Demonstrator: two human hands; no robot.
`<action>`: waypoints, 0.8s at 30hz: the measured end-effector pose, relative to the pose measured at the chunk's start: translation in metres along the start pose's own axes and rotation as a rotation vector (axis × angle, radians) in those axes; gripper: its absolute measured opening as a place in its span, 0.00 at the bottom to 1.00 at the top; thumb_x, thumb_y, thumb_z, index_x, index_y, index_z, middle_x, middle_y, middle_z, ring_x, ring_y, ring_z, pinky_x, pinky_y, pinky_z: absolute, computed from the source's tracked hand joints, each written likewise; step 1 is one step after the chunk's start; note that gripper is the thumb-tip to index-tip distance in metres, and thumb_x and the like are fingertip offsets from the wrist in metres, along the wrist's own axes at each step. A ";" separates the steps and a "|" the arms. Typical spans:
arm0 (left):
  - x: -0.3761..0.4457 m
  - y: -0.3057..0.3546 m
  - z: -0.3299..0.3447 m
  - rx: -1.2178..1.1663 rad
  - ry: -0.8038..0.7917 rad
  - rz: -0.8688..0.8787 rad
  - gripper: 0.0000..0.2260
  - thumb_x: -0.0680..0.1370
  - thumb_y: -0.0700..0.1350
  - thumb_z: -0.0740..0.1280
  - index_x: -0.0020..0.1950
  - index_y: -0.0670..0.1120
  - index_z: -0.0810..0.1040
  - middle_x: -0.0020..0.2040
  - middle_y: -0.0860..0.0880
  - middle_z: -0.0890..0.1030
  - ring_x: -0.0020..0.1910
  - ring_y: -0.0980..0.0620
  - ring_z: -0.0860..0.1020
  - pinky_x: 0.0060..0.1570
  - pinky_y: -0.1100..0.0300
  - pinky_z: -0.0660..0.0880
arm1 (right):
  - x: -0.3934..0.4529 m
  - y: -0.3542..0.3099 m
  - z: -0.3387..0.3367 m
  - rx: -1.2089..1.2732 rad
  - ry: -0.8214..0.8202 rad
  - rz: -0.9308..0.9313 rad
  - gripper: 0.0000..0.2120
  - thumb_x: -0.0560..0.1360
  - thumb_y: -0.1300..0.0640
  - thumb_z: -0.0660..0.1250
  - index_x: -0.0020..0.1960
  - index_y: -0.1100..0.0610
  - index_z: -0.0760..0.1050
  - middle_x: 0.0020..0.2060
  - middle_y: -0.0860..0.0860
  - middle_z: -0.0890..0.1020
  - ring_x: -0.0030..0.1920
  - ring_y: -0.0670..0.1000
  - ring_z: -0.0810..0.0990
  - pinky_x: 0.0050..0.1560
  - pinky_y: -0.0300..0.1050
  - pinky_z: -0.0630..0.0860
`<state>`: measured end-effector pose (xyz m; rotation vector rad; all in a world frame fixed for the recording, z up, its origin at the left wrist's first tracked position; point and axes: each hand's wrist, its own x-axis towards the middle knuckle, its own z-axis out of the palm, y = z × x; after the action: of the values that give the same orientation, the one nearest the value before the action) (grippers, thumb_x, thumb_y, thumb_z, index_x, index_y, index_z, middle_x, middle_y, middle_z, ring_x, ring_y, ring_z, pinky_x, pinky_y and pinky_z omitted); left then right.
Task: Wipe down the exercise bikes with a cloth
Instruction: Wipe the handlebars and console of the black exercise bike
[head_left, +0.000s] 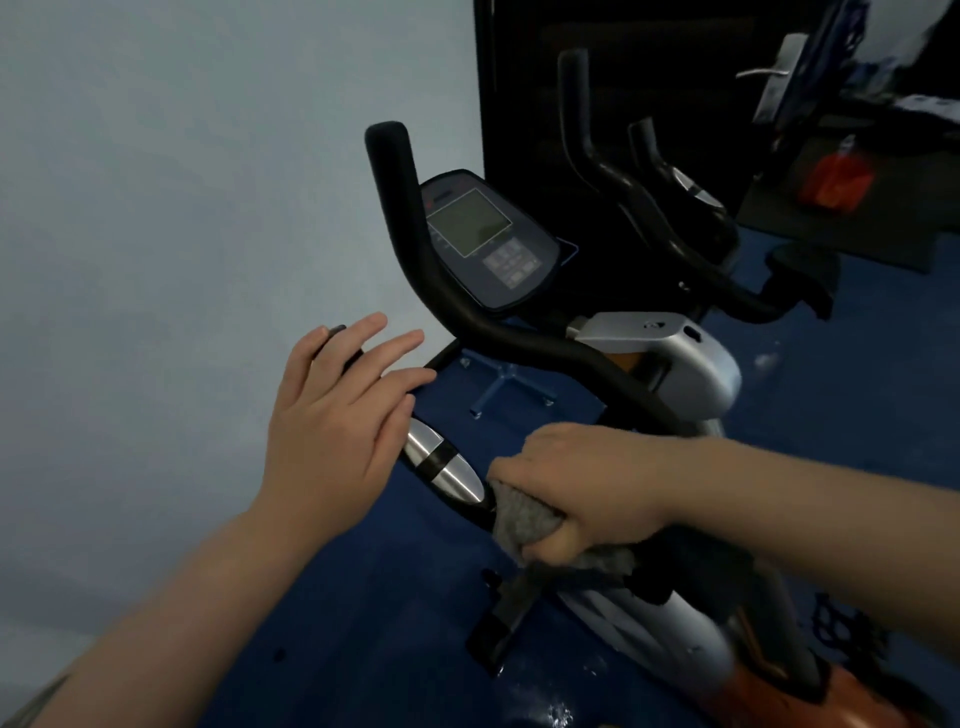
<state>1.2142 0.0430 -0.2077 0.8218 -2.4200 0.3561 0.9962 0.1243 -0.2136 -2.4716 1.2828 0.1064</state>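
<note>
Two hands are seen over one exercise bike (670, 358) that stands on a blue floor (363, 597) beside a pale wall (182, 182). A grey cloth (524, 519) is gripped in the right hand (582, 493), whose fingers are curled round it and round the black handlebar (498, 332) just beside the silver pulse sensor (441, 462). The left hand (343, 415) is held open, its fingers straight and laid over the near end of the handlebar; whether weight is put on it cannot be told. The console (488, 239) with its screen is seen further up, between the two bar ends, and a mirror (649, 156) behind shows the bike again. The step in hand is judged to be the wiping of the handlebar grip. It would be done well if the cloth were kept wrapped fully round the tube and slid along its length with a slight twist, so that the underside is reached as well as the top. The sensor plates should be passed over with firm, even pressure, since sweat is likely to be left there. The bar can be steadied with the free hand while this is done. The console is best wiped lightly, so that the buttons are not pressed hard.
</note>
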 end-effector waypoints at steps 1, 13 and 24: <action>0.000 -0.001 0.000 0.007 -0.004 0.007 0.15 0.81 0.44 0.55 0.55 0.46 0.82 0.64 0.50 0.78 0.69 0.47 0.68 0.71 0.48 0.58 | 0.000 0.005 -0.004 0.023 -0.067 -0.002 0.18 0.71 0.40 0.68 0.50 0.48 0.64 0.39 0.43 0.72 0.46 0.50 0.74 0.51 0.49 0.72; -0.001 0.002 -0.003 0.024 -0.022 -0.018 0.16 0.81 0.44 0.55 0.55 0.47 0.82 0.65 0.51 0.78 0.70 0.47 0.67 0.71 0.49 0.57 | -0.002 0.033 -0.029 -0.004 -0.334 0.081 0.22 0.68 0.39 0.71 0.57 0.46 0.69 0.49 0.44 0.76 0.50 0.48 0.75 0.50 0.46 0.73; 0.001 0.005 -0.002 0.024 -0.014 -0.044 0.17 0.81 0.44 0.54 0.55 0.47 0.82 0.64 0.51 0.78 0.70 0.47 0.68 0.70 0.46 0.59 | 0.009 0.011 -0.008 -0.072 -0.143 0.015 0.25 0.69 0.30 0.63 0.54 0.48 0.66 0.34 0.41 0.69 0.37 0.47 0.70 0.37 0.45 0.66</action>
<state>1.2113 0.0473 -0.2065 0.8898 -2.4111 0.3635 0.9915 0.1085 -0.2115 -2.4640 1.2578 0.3327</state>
